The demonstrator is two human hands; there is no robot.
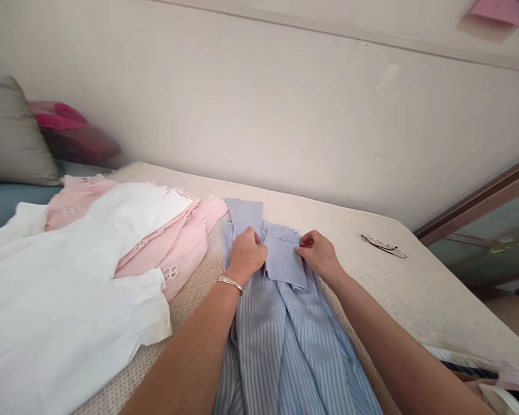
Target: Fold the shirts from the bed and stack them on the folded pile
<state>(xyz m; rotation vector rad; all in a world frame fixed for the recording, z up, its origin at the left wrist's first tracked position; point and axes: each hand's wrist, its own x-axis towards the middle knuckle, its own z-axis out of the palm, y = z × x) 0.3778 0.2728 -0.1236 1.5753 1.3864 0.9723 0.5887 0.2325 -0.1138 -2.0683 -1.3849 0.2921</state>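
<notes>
A light blue striped shirt (285, 340) lies lengthwise on the beige mattress (415, 288), collar end away from me. My left hand (247, 255), with a silver bracelet on its wrist, pinches the shirt's fabric just left of the collar. On the collar's right edge my right hand (318, 253) grips the cloth. The collar flap (283, 259) lies flat between both hands.
A white garment (69, 288) and a pink eyelet garment (177, 242) lie to the left. A wire hanger (384, 246) rests on the mattress at the right. Grey and pink pillows (34, 135) are at far left. The wall runs behind; a glass panel (493, 242) stands right.
</notes>
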